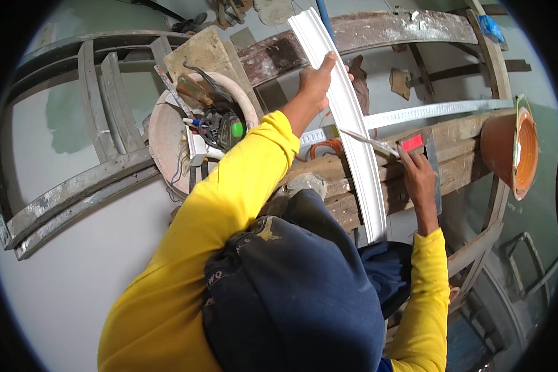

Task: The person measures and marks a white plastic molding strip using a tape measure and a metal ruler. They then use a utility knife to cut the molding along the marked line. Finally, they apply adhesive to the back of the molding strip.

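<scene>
White strip (348, 115): grooved, slanting from 12 o'clock down toward 5 o'clock, across the wooden planks (460, 155).
Left hand (316, 84): toward 1 o'clock, clasping the white strip's upper part, thumb on top and fingertips around the far edge.
Right hand (419, 180): at 3 o'clock, pinching a thin tool (378, 144) between thumb and fingers.
Thin tool: long and narrow, lying over the white strip, its end toward 1 o'clock; exact kind hard to tell.
Metal band (440, 114): perforated, crossing behind the white strip toward 2 o'clock.
Red patch (411, 142): just beside the right fingertips.
Pale bucket (157, 127): at 10 o'clock, holding cables and tools.
Orange bucket (497, 142): at 3 o'clock, tilted, beside the planks' end.
Wooden frame (93, 180): at 9 o'clock, curved and paint-spattered.
</scene>
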